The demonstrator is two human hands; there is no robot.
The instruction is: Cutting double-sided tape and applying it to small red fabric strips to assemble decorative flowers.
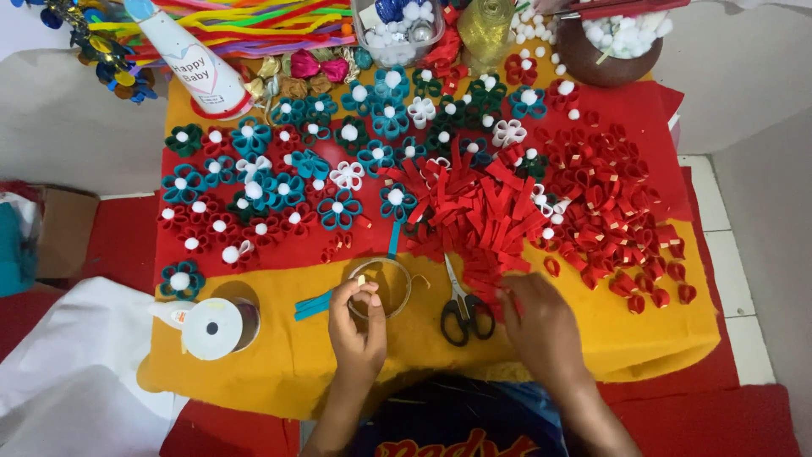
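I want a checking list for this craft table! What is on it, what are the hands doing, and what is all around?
Surface: yellow felt cloth over red cloth, crowded.
Job's things: clear tape roll under the left hand; pile of red felt strips by the right hand; black-handled scissors between the hands, lying shut.
Clutter: felt flowers in teal, red and green with white pompoms; red felt loops; white tape dispenser; white party cone; brown bowl of pompoms.
Hands: left hand pinches a small pale bit over the tape roll; right hand reaches into the red strips.
Cables: nothing seen.
Surroundings: cardboard box and white sheet on the left, tiled floor on the right.
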